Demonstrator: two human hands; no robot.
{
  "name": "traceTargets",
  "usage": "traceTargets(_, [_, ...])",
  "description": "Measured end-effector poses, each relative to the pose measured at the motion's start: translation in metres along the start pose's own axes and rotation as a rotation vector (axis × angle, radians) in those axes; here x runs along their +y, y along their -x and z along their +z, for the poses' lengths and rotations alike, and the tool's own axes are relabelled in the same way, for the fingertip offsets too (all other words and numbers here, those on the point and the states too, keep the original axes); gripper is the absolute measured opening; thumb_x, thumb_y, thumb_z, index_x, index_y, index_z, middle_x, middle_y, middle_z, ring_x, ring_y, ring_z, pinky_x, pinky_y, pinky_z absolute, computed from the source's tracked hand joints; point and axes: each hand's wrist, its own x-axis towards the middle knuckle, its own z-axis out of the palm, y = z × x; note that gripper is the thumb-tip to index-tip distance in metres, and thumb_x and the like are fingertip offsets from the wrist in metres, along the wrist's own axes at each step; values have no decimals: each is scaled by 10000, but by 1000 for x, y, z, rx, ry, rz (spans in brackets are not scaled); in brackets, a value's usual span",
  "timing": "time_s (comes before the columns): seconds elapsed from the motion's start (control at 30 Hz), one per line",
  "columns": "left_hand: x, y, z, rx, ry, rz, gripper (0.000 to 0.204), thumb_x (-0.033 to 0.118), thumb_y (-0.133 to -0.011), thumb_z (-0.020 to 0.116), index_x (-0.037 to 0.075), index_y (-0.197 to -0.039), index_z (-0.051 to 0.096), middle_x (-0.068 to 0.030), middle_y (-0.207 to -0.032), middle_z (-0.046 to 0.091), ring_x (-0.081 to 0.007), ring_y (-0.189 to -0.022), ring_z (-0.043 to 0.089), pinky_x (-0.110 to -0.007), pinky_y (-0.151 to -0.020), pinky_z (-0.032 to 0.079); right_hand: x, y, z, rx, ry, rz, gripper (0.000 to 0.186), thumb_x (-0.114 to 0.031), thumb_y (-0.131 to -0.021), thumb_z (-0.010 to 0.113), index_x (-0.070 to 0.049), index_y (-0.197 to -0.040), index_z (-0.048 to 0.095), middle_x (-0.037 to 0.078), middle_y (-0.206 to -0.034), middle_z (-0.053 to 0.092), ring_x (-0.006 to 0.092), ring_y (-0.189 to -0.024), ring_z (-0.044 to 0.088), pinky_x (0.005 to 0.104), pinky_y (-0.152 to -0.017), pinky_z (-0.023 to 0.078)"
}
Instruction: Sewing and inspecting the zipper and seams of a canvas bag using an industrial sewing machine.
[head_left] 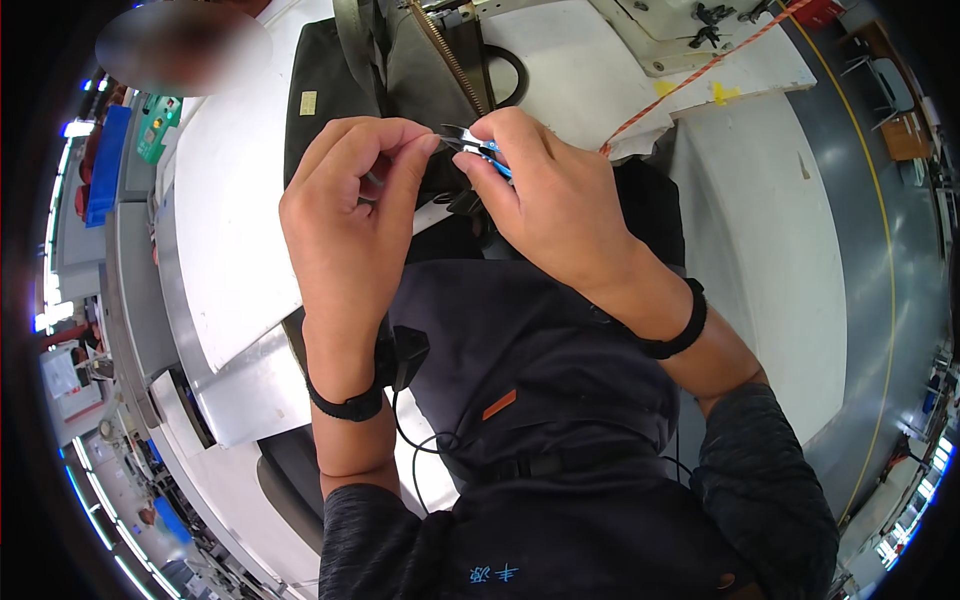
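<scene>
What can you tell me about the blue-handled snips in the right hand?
The snips have pointed, metal-looking blades that look parted, and blue handles with dark parts. Thumb and fingers of the right hand grip them, blades toward the pinched fingertips of the left hand, over dark fabric. Whether the blades touch anything is too small to tell.

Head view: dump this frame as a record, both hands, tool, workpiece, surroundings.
left_hand: left hand, thumb and index fingertips pinched together; anything between them too small to tell
right_hand: right hand, gripping blue-handled snips
tool_position: tips beside the left fingertips
workpiece: dark fabric with brass-coloured zipper, beyond the hands
surface: white tabletop
nearby: orange striped cord, right of the fabric
wrists: black band on each
</scene>
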Motion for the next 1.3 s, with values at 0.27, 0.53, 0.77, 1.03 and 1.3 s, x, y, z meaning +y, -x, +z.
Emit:
traceTargets(0.27, [5, 8, -9, -50, 6, -27, 41, -5, -891, 786, 6, -921, 760, -55, -851, 697, -131, -703, 621, -270, -640, 509, 20, 7, -11, 80, -197, 308, 220, -230, -969, 762, -90, -1063, 619, 99, -851, 718, 320, -713, 716, 390, -612, 561])
traceTargets(0.53, [15, 46, 25, -296, 11, 65, 98, 67, -870, 821, 48, -956, 777, -65, -934, 710, -267, -783, 710, -350, -668, 558, 125, -29, -1, 322, 239, -60, 302, -277, -958, 759, -61, -1160, 696, 170, -911, 740, 337, -823, 723, 411, -761, 573])
traceTargets(0.77, [0, 56, 13, -422, 59, 11, 193, 44, -828, 865, 16, -927, 701, -90, -1014, 709, -254, -854, 679, -331, -656, 522, 73, -13, -4, -224, -692, 530, 357, -285, -1093, 587, 28, -1198, 723, 63, -994, 765, 126, -908, 699, 282, -833, 548])
traceTargets(1.03, [-1, 37, 24, 55, -117, 98, 598, 131, -791, 924, 22, -1256, 564, -162, -1320, 604, -289, -1175, 591, -390, -952, 493, 24, -42, -12, -303, -933, 497, 348, -258, -1060, 607, 45, -998, 766, 41, -892, 742, 109, -797, 660, 250, -713, 522])
traceTargets(1.3, [-13, 24, 39, 187, -87, -6, 523, 121, -797, 855, -11, -1196, 544, -130, -1092, 594, -281, -977, 587, -377, -900, 486, -16, -44, -25, -263, -535, 293, 262, -210, -998, 661, 31, -986, 763, 123, -798, 721, 157, -779, 646, 317, -647, 506])
